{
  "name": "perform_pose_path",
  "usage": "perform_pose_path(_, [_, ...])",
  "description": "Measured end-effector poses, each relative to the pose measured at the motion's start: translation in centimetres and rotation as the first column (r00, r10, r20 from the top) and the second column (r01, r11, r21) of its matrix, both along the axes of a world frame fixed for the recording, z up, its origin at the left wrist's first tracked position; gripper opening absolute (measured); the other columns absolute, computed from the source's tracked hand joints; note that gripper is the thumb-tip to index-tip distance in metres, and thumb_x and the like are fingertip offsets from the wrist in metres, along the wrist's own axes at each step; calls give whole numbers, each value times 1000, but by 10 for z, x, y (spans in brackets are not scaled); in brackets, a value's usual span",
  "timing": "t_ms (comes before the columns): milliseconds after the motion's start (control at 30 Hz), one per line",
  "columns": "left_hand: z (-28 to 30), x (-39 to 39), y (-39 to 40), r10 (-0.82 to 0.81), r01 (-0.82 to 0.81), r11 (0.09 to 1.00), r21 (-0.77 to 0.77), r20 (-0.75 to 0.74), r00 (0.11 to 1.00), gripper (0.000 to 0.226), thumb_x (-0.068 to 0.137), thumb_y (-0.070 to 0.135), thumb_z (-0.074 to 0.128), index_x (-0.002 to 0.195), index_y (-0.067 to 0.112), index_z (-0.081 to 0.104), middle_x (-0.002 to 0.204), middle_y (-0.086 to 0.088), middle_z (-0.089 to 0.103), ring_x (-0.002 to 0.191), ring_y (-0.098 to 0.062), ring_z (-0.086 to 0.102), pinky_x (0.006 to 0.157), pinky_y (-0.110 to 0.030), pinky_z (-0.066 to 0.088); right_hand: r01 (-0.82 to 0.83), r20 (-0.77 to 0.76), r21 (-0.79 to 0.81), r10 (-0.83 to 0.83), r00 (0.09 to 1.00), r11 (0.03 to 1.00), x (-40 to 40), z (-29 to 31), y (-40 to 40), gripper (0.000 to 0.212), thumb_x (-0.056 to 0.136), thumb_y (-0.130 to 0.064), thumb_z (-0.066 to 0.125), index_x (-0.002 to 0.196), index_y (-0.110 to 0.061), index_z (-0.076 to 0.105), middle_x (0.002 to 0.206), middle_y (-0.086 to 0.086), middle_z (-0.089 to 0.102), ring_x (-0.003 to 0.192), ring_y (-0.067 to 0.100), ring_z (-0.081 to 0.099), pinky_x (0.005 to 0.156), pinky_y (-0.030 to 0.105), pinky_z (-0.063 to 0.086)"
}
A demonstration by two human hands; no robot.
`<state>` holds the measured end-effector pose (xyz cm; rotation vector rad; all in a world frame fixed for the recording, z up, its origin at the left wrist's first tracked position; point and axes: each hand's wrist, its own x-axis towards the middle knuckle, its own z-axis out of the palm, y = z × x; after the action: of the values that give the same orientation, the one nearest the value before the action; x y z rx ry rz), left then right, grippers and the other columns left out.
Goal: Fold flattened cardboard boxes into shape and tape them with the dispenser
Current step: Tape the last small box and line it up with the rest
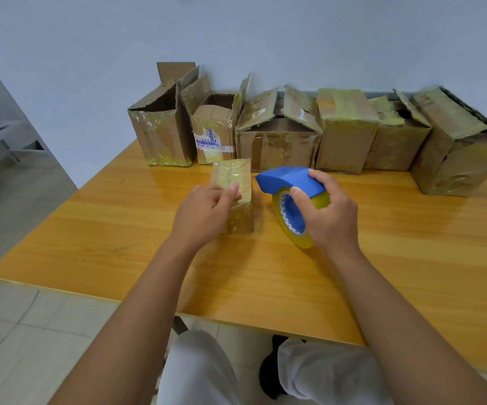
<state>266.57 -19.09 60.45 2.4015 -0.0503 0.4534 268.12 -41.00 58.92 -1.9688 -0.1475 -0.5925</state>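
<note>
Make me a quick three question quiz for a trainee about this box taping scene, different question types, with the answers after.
1. True or false: the right hand grips the blue tape dispenser.
2. Multiple choice: the left hand touches A) the small taped box, B) the tape roll, C) the wall.
3. Fill in: the row of boxes stands along the table's ____ edge.

Key: 1 true; 2 A; 3 far.
</note>
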Motion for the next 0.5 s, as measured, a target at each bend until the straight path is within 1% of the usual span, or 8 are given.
perform_pose_path(33, [3, 5, 2, -1, 1, 1000, -16, -9, 1000, 48, 102, 50, 43, 99, 18, 78, 96, 8, 68, 100, -18, 57, 85, -39, 48, 0, 2, -2, 0, 1000, 1000, 0, 0, -1, 49, 87, -47, 67, 130, -23, 61, 118, -7, 63, 105, 14, 59, 88, 35, 53])
perform_pose_path(100, [3, 11, 3, -3, 2, 1000, -23, -14, 1000, 35, 97, 47, 55, 93, 20, 77, 90, 10, 64, 100, -19, 53, 80, -36, 45, 3, 6, 0, -3, 1000, 1000, 0, 0, -2, 49, 87, -47, 67, 130, -23, 61, 118, -8, 62, 106, 13, 59, 89, 34, 53])
perform_pose_path(167, [-1, 13, 2, -23, 23, 999, -28, 2, 1000, 21, 92, 42, 65, 97, 25, 76, 92, 12, 62, 101, -17, 46, 78, -30, 38, 0, 6, 13, 0, 1000, 1000, -1, -1, -3, 51, 86, -48, 65, 130, -23, 61, 117, -11, 61, 106, 11, 59, 88, 32, 53])
perform_pose_path(233, [-6, 12, 3, -36, 37, 999, -24, 45, 998, 22, 88, 41, 69, 103, 26, 75, 95, 13, 60, 101, -15, 43, 77, -24, 35, -4, 4, 19, 4, 1000, 1000, -2, -2, -3, 50, 86, -47, 66, 130, -23, 61, 116, -12, 60, 105, 11, 59, 88, 33, 53])
perform_pose_path(300, [-12, 11, 5, -51, 53, 998, -14, 93, 994, 32, 83, 46, 69, 107, 26, 74, 98, 14, 59, 99, -13, 40, 77, -17, 33, -3, 2, 17, 3, 1000, 1000, -1, -2, -2, 49, 87, -47, 67, 130, -23, 61, 116, -12, 60, 105, 12, 59, 89, 34, 53])
perform_pose_path(367, [-16, 9, 7, -68, 69, 998, 0, 131, 989, 42, 78, 53, 66, 109, 26, 73, 99, 14, 58, 97, -11, 38, 78, -15, 32, -5, 4, 15, 5, 1000, 1000, 0, -3, -2, 49, 88, -46, 68, 130, -23, 61, 117, -11, 60, 106, 12, 58, 90, 37, 54])
perform_pose_path(433, [-21, 9, 8, -76, 70, 997, 41, 184, 980, 43, 78, 53, 65, 109, 24, 73, 99, 13, 58, 95, -12, 38, 77, -18, 35, -2, 6, 12, 2, 1000, 1000, -1, -3, -2, 50, 87, -48, 66, 131, -23, 61, 118, -10, 61, 106, 13, 59, 89, 38, 54])
perform_pose_path(500, [-24, 11, 6, -70, 45, 994, 104, 245, 967, 37, 82, 48, 68, 106, 21, 73, 97, 9, 60, 91, -14, 38, 75, -26, 39, -1, 12, 10, 1, 1000, 1000, -1, -3, -2, 51, 86, -49, 64, 131, -24, 60, 116, -12, 60, 105, 12, 59, 89, 38, 54])
